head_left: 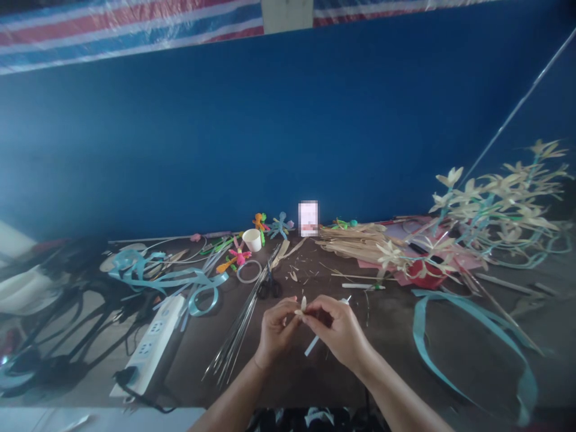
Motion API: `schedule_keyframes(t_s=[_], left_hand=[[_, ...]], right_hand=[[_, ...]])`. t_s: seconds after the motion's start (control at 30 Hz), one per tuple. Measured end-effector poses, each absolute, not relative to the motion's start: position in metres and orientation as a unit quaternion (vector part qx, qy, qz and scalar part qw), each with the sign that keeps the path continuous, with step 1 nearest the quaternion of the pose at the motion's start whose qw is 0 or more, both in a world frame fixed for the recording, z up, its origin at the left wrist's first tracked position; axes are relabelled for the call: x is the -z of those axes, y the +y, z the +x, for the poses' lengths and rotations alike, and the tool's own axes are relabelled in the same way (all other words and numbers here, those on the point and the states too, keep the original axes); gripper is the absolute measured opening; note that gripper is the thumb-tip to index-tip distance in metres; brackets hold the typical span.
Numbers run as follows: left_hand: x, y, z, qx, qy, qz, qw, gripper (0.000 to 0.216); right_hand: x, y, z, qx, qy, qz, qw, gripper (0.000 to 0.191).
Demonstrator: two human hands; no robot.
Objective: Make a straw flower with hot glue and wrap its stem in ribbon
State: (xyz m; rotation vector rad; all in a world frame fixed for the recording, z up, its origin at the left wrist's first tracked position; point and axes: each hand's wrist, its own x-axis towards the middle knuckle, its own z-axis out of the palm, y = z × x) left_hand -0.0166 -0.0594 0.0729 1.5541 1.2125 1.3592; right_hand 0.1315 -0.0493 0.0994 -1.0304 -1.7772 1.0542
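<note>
Both hands meet over the near middle of the dark table, pinching a small cream-coloured petal piece (303, 304) that looks like dried husk. My left hand (276, 330) has its thumb and fingers closed on its left side. My right hand (337, 327) grips it from the right with thumb and forefinger. The fingers cover part of the piece. Beneath the right hand a pale strip (311, 345) lies on the table. Just beyond the left hand are dark-handled scissors (270, 288), and a bundle of thin metal wires (238, 336) lies to the left.
A white power strip (150, 348) and curled blue ribbon (204, 294) lie left. A white cup (252, 240) stands behind. Dried husks (355, 243), a white pen (360, 286) and cream flowers (504, 186) are at right, with a teal ribbon loop (420, 336) nearer. A blue wall (288, 126) rises behind.
</note>
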Motion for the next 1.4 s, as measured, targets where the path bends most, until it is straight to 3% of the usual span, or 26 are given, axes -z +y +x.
schedule_keyframes(t_s=[0.1,0.27,0.47,0.77,0.93,1.4], left_hand=[[-0.064,-0.060,-0.023,-0.549,0.506,0.541,0.389,0.012],[-0.048,-0.064,-0.037,-0.579,0.564,0.439,0.393,0.013],[-0.045,-0.063,-0.039,-0.588,0.583,0.396,0.397,0.019],[-0.049,-0.057,-0.043,-0.600,0.562,0.369,0.432,0.017],[-0.052,-0.051,-0.039,-0.600,0.555,0.374,0.438,0.018],[-0.023,-0.028,-0.039,-0.621,0.550,0.360,0.427,0.024]], right_hand=[[-0.093,-0.037,0.138,-0.424,-0.733,-0.407,0.342,0.021],[-0.082,0.012,0.147,-0.274,-0.811,-0.483,0.183,0.017],[-0.067,0.067,0.121,-0.219,-0.827,-0.508,0.099,0.018],[-0.042,0.076,0.086,-0.171,-0.872,-0.458,-0.016,0.025],[-0.036,0.078,0.085,-0.158,-0.870,-0.465,-0.054,0.026],[-0.032,0.076,0.085,-0.153,-0.861,-0.481,-0.055,0.027]])
